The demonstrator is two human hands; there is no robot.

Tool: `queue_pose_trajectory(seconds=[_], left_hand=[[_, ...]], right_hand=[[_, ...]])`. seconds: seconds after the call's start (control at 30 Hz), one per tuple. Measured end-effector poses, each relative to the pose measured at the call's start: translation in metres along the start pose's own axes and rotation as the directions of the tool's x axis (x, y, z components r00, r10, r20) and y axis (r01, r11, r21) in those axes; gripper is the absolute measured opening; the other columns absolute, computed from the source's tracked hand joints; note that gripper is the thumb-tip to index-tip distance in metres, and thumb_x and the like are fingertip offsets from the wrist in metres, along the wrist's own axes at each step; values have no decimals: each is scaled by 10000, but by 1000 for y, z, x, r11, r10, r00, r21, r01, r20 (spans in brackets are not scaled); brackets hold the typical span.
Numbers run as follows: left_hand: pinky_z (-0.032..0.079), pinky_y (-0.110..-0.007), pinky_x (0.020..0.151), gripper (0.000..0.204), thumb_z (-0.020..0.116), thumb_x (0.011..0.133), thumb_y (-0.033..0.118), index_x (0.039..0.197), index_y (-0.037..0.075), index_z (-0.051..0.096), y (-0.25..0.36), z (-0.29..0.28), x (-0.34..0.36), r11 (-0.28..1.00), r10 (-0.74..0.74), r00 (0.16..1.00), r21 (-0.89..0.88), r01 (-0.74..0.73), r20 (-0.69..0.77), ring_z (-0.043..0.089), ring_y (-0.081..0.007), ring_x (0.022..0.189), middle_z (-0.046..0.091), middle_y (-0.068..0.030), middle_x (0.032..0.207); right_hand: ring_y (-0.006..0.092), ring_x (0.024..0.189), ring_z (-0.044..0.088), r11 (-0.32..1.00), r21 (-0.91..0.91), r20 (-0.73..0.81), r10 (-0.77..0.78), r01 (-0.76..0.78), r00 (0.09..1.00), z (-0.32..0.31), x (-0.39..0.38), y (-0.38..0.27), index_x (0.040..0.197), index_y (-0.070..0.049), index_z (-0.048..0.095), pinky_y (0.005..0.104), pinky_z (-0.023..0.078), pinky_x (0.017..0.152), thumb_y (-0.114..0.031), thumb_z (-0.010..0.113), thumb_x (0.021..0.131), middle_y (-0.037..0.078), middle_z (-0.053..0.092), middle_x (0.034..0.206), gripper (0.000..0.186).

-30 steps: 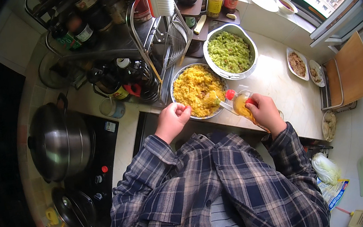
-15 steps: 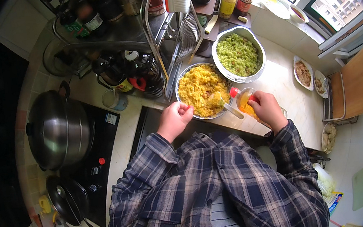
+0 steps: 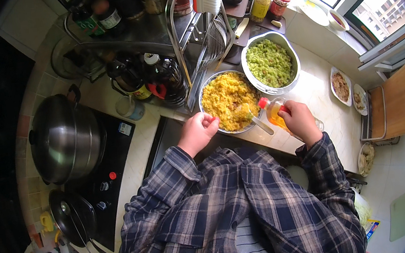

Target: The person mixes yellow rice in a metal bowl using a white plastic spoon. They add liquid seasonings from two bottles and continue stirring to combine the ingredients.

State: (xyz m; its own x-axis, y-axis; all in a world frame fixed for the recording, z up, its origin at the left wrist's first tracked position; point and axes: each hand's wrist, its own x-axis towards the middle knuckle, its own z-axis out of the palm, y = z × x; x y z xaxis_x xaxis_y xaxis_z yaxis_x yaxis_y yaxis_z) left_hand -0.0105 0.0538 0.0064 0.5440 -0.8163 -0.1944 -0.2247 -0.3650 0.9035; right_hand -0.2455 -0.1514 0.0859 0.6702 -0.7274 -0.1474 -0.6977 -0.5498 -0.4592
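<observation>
My right hand (image 3: 302, 120) is wrapped round a clear bottle of golden oil (image 3: 276, 113). The bottle lies tipped nearly level, its red top pointing left beside the rim of a round metal bowl. That bowl is full of a crumbly yellow mixture (image 3: 227, 98), and a light-handled spoon (image 3: 262, 125) rests in it with the handle over the near right edge. At the bowl's near left rim, my left hand (image 3: 197, 134) is closed in a pinch; whatever sits between its fingertips is too small to make out. Behind, a white bowl (image 3: 298, 70) holds chopped green filling.
A steel pot (image 3: 65, 138) and a black pan (image 3: 64, 217) occupy the stove at left. Dark bottles (image 3: 163, 78) stand below a metal rack (image 3: 124, 42). Small dishes (image 3: 340, 84) and a wooden board (image 3: 396, 102) are at right, beneath the window.
The whole view has shifted slightly. Both hands keep their holds and stay almost in the same places; the bottle remains tipped by the bowl.
</observation>
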Motion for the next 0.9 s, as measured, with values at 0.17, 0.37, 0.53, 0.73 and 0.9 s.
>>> queue_pose_trajectory(seconds=[0.17,0.37,0.53,0.73,0.9], left_hand=[[518,-312,649,342,721,836,347,880,16,650,-1,1,0,999,27,999,-25,-28,-28,645,-177,673,678,-77,749],[500,-242,656,276,724,872,240,940,-13,638,0,-2,0,1000,5,1000,11,-5,11,573,-68,686,652,-18,775],[522,-292,699,300,718,854,293,927,10,653,8,0,7,998,28,999,-59,-27,16,650,-146,736,693,-71,824],[516,-255,749,256,689,908,225,1009,-4,637,44,14,34,964,118,987,-252,-87,113,629,-94,800,688,-47,898],[524,-278,783,289,667,926,229,1068,-19,627,73,25,49,938,263,952,-274,-214,157,643,-123,838,686,-73,948]], right_hand=[[423,787,625,999,-15,1,-30,30,1000,0,2,0,856,6,634,463,506,719,-189,674,835,237,647,803,201],[406,752,625,996,89,-37,-22,25,999,2,3,8,859,13,626,440,498,689,-180,676,849,235,643,793,199],[248,635,569,954,299,-138,8,34,990,8,2,18,841,35,603,355,465,619,-165,671,879,157,607,696,215],[100,625,475,841,540,-53,56,-19,997,6,-5,10,830,30,600,275,416,576,-130,663,900,25,549,659,186],[139,615,507,854,515,-80,-36,73,996,1,-10,-12,848,29,608,299,435,586,-120,665,881,68,559,657,163]])
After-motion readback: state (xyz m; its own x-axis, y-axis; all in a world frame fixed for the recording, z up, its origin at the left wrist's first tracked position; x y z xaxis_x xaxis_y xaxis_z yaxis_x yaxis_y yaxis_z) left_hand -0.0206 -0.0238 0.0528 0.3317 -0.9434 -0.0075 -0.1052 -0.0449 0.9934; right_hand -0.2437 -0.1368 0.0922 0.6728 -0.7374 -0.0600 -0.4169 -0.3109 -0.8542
